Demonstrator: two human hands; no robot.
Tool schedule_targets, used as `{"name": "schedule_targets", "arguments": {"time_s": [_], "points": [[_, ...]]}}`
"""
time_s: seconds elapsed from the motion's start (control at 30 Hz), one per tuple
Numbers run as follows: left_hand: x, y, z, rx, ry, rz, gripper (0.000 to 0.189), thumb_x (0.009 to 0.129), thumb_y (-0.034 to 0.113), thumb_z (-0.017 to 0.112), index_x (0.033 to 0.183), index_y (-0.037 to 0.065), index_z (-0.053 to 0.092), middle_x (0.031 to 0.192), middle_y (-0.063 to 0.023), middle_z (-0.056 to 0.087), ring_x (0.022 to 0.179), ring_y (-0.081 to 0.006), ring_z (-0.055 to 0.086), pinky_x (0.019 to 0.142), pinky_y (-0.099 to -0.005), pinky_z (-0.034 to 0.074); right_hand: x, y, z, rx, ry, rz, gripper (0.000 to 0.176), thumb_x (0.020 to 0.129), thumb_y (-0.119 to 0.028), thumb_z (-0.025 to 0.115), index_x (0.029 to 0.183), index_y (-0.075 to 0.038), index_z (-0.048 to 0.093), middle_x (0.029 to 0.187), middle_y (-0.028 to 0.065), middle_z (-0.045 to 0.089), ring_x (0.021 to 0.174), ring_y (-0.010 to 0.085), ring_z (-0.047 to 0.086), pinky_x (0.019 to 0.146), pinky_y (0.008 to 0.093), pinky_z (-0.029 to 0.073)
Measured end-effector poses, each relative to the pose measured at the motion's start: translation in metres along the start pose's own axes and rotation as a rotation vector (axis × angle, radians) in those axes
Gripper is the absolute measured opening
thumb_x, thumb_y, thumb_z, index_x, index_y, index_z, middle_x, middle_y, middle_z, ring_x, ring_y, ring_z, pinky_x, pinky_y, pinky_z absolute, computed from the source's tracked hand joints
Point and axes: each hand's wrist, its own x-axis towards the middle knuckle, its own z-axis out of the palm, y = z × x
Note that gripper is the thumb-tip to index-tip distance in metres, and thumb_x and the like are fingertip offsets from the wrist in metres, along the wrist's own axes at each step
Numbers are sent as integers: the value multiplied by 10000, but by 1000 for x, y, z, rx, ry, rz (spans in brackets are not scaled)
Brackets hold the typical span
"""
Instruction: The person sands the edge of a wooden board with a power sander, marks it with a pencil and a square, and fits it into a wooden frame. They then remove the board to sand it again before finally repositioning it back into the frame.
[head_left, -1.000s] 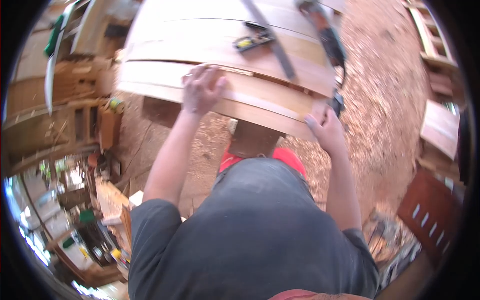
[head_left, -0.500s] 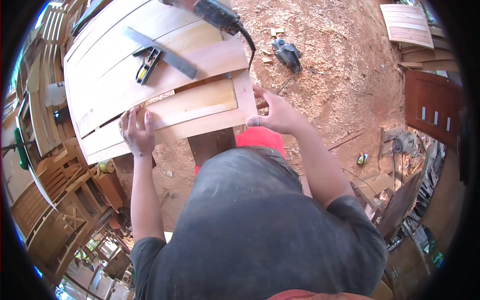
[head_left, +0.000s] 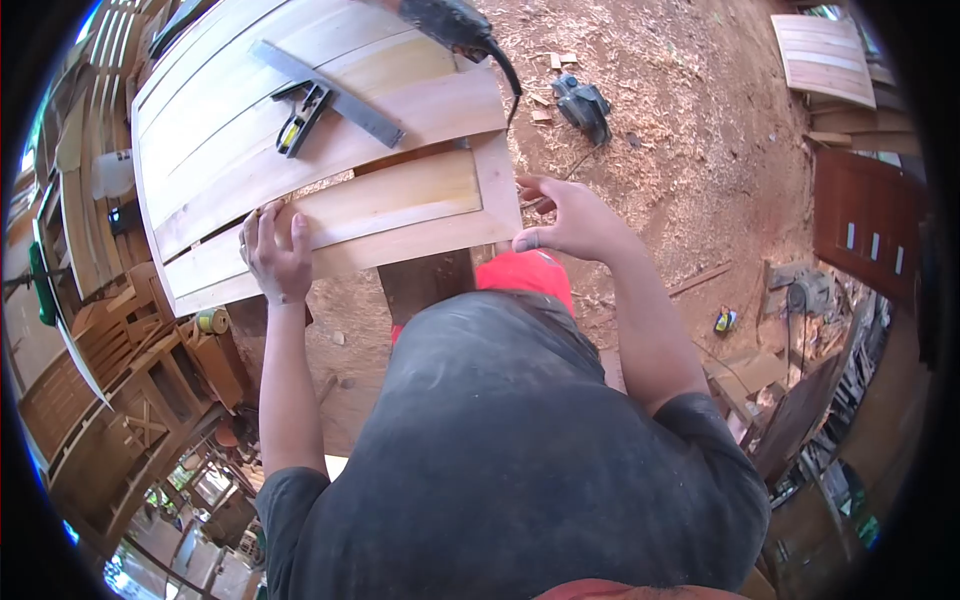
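Observation:
A pale wooden panel [head_left: 420,232] of several boards lies in front of me, with long gaps beside its nearest loose-looking board [head_left: 400,200]. My left hand [head_left: 277,255] rests on the panel's near left part, fingers apart on the wood. At the right end, my right hand [head_left: 570,220] is beside the near corner, its thumb and fingers spread around the edge; whether the fingertips touch the wood is unclear. A metal try square [head_left: 350,108] and a small black-and-yellow tool [head_left: 303,120] lie on top of the panel.
A corded power tool [head_left: 450,25] lies at the panel's far right. An electric planer [head_left: 582,108] sits on the shaving-covered ground [head_left: 670,120]. Wooden furniture parts [head_left: 150,385] are stacked at left. A red-brown panel [head_left: 865,215] stands at right, near a yellow tape measure [head_left: 725,319].
The view has shifted slightly, so the panel and tools appear a little further right and up. My right hand's thumb and fingers have come slightly off the panel's edge. My left hand stays in place.

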Motion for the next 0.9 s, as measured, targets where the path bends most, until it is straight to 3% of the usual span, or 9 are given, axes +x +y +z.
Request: {"name": "schedule_targets", "arguments": {"time_s": [0.1,0.2,0.3,0.4,0.63,0.9], "points": [[-3,-6,2,69,-5,11,408,982,392,704,1268,103,742,1336,-151,688,1340,-335,574,1157,-508,389,-4,-30,-11,-426,-24,-32,805,761,-466,948,1351,6,669,1262,206,735,1139,372,713,964,442,572],[-1,-12,3,97,-9,65,401,982,425,702,1246,126,749,1309,-139,715,1318,-310,605,1120,-474,404,-6,-62,-1,-422,236,-139,532,863,-363,879,1198,5,690,1143,207,729,1085,410,701,955,489,558],[4,-17,-5,144,27,182,351,976,445,700,1180,169,772,1167,-86,763,1200,-287,679,1063,-470,432,4,-95,14,-505,244,-431,432,922,-298,824,1200,-4,673,1147,196,705,1114,387,685,977,475,549],[11,-14,-15,94,10,148,322,967,436,702,1138,179,789,1108,-52,771,1153,-278,705,1028,-496,453,35,-111,39,-640,206,-598,535,886,-278,856,1289,1,640,1221,199,685,1181,393,657,1033,480,525],[12,-4,-28,28,6,96,430,937,450,730,1188,104,779,1218,-147,739,1205,-325,678,1081,-497,435,43,-136,74,-842,237,-516,768,844,-369,888,1395,52,558,1305,198,657,1283,363,613,1086,471,492],[6,-4,-14,-21,82,92,468,928,453,732,1222,88,737,1219,-132,701,1206,-339,663,1063,-514,427,41,-145,83,-834,273,-371,690,867,-423,861,1326,22,602,1282,176,638,1235,349,603,1084,459,474]]}}
